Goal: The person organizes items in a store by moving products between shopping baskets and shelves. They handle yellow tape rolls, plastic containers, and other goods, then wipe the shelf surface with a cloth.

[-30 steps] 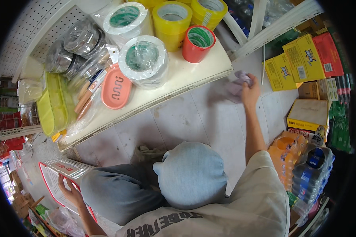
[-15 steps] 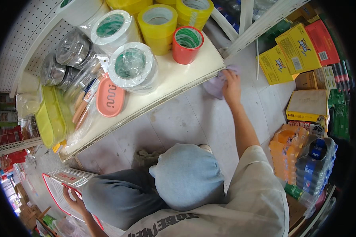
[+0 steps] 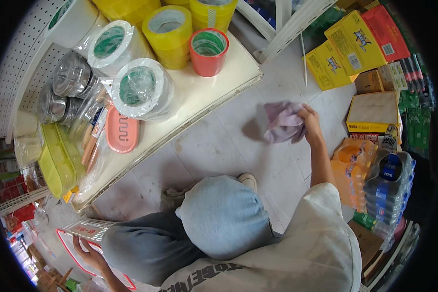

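My right hand [image 3: 311,125] grips a crumpled mauve cloth [image 3: 283,121] by its right side, above the grey tiled floor and away from the shelf. The cloth hangs loosely from my closed fingers. At the lower left, my left hand [image 3: 91,255] is at a white and red plastic basket [image 3: 85,228], fingers stretched out and apart. Whether those fingers touch the basket's rim I cannot tell. Part of the basket is hidden behind my bent knee.
A cream shelf [image 3: 228,80] holds white tape rolls [image 3: 148,90], yellow tape rolls [image 3: 166,36], a red roll [image 3: 209,52], a pink soap dish [image 3: 122,129] and a green plastic container [image 3: 58,160]. Yellow boxes [image 3: 353,41] and shrink-wrapped drink bottles [image 3: 389,190] stand at right.
My right hand has drawn the cloth from beside the shelf's corner, back toward me and rightward. My left hand's fingers have loosened from the basket's rim and spread. The view has shifted slightly.
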A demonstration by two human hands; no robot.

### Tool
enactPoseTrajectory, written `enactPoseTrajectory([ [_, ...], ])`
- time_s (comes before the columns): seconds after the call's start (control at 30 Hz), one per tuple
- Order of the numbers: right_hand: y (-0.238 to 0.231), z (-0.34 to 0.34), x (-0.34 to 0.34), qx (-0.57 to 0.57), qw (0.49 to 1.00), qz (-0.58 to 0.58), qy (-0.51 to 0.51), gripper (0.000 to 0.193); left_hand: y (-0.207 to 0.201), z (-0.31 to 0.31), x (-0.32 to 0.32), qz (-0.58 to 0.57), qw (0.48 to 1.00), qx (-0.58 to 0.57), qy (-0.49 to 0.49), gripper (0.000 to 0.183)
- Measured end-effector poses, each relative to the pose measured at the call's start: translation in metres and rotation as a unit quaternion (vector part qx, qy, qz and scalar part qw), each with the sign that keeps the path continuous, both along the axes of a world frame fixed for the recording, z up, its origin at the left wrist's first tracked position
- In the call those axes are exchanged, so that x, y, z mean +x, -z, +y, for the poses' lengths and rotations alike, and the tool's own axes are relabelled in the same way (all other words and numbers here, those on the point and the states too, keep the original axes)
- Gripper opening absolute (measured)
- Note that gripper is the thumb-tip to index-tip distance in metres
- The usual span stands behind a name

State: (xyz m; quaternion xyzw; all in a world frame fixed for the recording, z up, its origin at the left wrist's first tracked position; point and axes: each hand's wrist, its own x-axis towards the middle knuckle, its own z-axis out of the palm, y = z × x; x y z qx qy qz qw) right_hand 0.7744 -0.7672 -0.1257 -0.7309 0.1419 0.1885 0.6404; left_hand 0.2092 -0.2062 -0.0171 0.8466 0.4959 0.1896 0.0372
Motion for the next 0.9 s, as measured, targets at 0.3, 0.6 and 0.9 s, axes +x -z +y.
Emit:
enactPoseTrajectory([
  [0.3,0.000,-0.010,-0.007,0.020,0.999,0.009,0.037,0.030,-0.002,0.008,0.018,0.026,0.999,0.005,0.022,0.038],
  [0.6,0.006,0.041,0.028,0.009,0.994,-0.063,0.085,0.028,-0.014,0.002,0.026,0.010,1.000,-0.011,0.010,0.036],
  [0.9,0.050,0.145,0.045,-0.010,0.985,-0.106,0.137,0.030,-0.018,-0.004,0.031,0.021,1.000,-0.015,0.016,0.035],
])
